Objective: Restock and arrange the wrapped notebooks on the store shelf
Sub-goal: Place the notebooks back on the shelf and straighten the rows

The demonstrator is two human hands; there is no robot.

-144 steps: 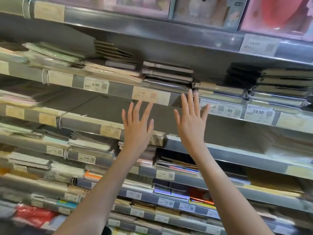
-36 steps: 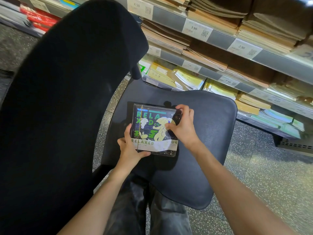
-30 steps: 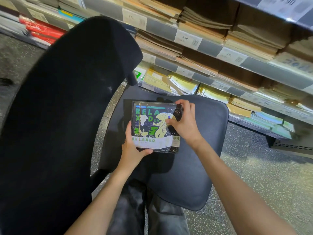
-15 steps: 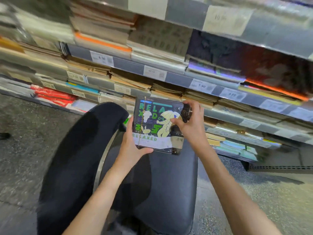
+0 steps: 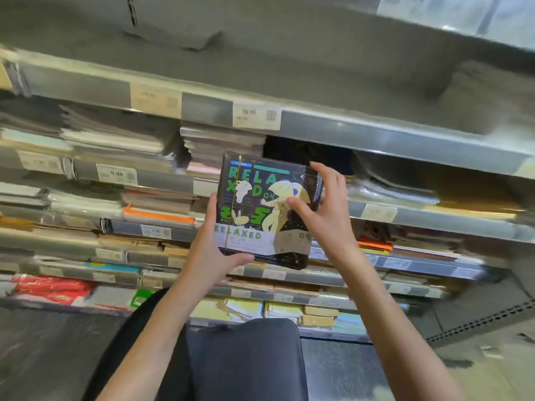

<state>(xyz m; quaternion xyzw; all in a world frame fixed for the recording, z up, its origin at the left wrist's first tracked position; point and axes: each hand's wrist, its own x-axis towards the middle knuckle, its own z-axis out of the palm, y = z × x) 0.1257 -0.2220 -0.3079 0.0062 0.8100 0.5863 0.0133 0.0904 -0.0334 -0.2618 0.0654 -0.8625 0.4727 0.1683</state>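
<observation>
A left hand grips the lower left corner of a wrapped notebook stack, dark covered with green "RELAXED" lettering, thumb curled under its bottom edge. The stack is held upright in the air before blurred store shelves of stacked notebooks. A right hand pinches its upper right edge, thumb across the cover.

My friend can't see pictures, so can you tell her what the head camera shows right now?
Two bare hands hold up a wrapped dark notebook printed with "RELAXED", in front of store shelves stacked with notebooks. The left hand grips its lower left corner and the right hand grips its right edge. A black chair seat sits below.
</observation>
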